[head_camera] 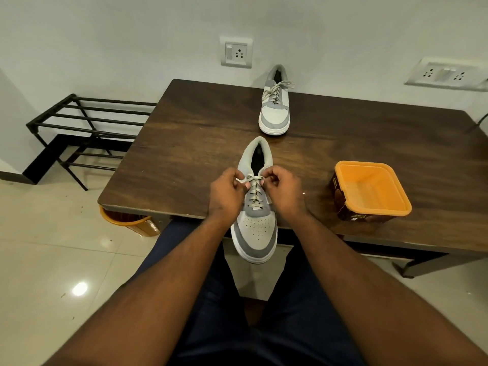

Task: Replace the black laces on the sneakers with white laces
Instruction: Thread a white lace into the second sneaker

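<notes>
The orange tub (pixel 371 192), right on the table (pixel 184 143), holds nothing. The near sneaker (pixel 254 225) points toe-near, overhanging the edge; both hands' fingers (pixel 239 184) pinch its white lace (pixel 254 192).

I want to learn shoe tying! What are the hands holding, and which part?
Both hands pinch the pale lace of the near grey-and-white sneaker: left hand and right hand each grip an end at the top eyelets, by the tongue.
</notes>
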Tool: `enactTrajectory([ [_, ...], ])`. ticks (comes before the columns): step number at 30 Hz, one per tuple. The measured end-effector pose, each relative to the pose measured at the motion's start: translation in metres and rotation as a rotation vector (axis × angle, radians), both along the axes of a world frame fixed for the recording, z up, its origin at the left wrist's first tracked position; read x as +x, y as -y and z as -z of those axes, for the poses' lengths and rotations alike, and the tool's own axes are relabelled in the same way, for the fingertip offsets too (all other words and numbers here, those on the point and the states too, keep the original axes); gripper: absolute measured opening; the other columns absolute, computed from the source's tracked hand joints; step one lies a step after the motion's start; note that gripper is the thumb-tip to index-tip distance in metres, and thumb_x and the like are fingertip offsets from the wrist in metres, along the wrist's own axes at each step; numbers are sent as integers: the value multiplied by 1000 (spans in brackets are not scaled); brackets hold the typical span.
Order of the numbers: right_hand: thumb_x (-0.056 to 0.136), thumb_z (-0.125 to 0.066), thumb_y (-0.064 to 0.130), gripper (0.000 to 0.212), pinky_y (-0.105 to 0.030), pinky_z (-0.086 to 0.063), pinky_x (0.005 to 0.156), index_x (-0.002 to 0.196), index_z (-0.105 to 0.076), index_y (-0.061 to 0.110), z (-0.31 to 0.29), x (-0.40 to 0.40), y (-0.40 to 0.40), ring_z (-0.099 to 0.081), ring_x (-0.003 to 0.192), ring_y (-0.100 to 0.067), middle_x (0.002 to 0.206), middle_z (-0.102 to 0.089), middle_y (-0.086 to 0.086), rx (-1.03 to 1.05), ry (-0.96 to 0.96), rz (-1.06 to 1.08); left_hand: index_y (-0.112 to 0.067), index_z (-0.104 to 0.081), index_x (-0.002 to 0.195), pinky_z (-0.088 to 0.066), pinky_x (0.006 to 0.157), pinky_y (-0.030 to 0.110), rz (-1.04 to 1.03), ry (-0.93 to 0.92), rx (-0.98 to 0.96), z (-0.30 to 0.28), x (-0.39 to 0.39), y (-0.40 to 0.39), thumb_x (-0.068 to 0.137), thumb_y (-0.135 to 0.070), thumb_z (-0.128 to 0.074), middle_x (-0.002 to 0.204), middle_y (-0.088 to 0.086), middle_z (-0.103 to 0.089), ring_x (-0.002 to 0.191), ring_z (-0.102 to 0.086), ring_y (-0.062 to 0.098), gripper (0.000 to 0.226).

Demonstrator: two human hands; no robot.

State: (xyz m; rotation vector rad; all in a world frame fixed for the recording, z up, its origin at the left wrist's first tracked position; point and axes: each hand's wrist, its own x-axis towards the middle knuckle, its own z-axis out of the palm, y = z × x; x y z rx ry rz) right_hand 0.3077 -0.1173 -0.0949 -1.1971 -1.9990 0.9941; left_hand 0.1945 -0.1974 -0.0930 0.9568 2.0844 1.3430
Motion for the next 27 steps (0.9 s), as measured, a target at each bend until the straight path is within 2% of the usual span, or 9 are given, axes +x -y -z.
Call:
enactTrajectory([
  [4, 91, -58, 10, 11, -30, -49, 71, 91, -69, 15, 4, 20, -7, -59, 80, -14, 91, -64, 0, 168, 226, 33, -11, -62, 75, -47, 66, 37, 202, -511, -192, 1, -19, 7, 94, -13, -52, 79, 5, -57, 75, -51, 21, 22],
  [8, 92, -59, 19, 11, -31, -47, 71, 85, -67, 21, 2, 32, -13, -57, 82, -15, 90, -62, 5, 143, 344, 55, -19, -70, 85, -40, 79, 38, 231, -802, -382, -15, -36, 7, 96, -31, -52, 95, 5, -63, 91, -50, 26, 25],
  [10, 90, -61, 18, 12, -32, -48, 73, 80, -67, 20, -8, 28, -14, -58, 83, -15, 89, -64, 4, 2, 289, 79, -26, -70, 83, -39, 91, 41, 200, -540, -378, -22, -42, 4, 93, -37, -59, 103, 1, -63, 102, -52, 23, 18],
  [12, 87, -63, 16, 13, -31, -46, 68, 75, -66, 15, -25, 22, -11, -57, 74, -15, 82, -66, -3, -273, 94, 91, -19, -66, 75, -43, 90, 35, 244, -5, -144, -33, -43, 4, 92, -27, -65, 98, 2, -67, 94, -58, 15, 19],
  [14, 88, -62, 14, 16, -27, -40, 59, 72, -63, 12, -43, 17, -7, -51, 65, -16, 76, -61, -8, -506, -139, 54, -10, -64, 75, -45, 92, 24, 264, 326, 73, -47, -40, 6, 94, -15, -61, 100, 7, -71, 97, -63, 11, 20],
  [17, 90, -62, 13, 16, -25, -42, 55, 74, -63, 11, -61, 11, -2, -53, 59, -13, 77, -64, -7, -656, -360, -43, -9, -60, 77, -48, 90, 19, 292, 476, 235, -60, -32, 2, 99, -12, -52, 114, 12, -70, 109, -63, 16, 23],
  [20, 93, -61, 13, 20, -28, -56, 63, 72, -62, 10, -69, 3, 0, -64, 62, -14, 83, -70, -10, -722, -490, -65, -11, -58, 83, -51, 79, 21, 266, 579, 331, -63, -24, -1, 102, -12, -45, 107, 13, -71, 97, -67, 16, 23],
  [23, 93, -63, 18, 22, -37, -54, 81, 71, -66, 14, -69, -3, -2, -66, 77, -19, 82, -72, -9, -552, -499, -44, -4, -62, 88, -55, 77, 26, 248, 595, 441, -62, -17, -3, 99, -5, -49, 93, 17, -70, 89, -70, 23, 17],
  [27, 93, -63, 20, 20, -27, -57, 68, 76, -64, 9, -68, -7, 2, -66, 74, -21, 76, -71, -8, -487, -553, -23, -5, -68, 92, -57, 87, 40, 160, 548, 430, -55, -12, -7, 95, -1, -57, 89, 14, -71, 87, -68, 27, 12],
])
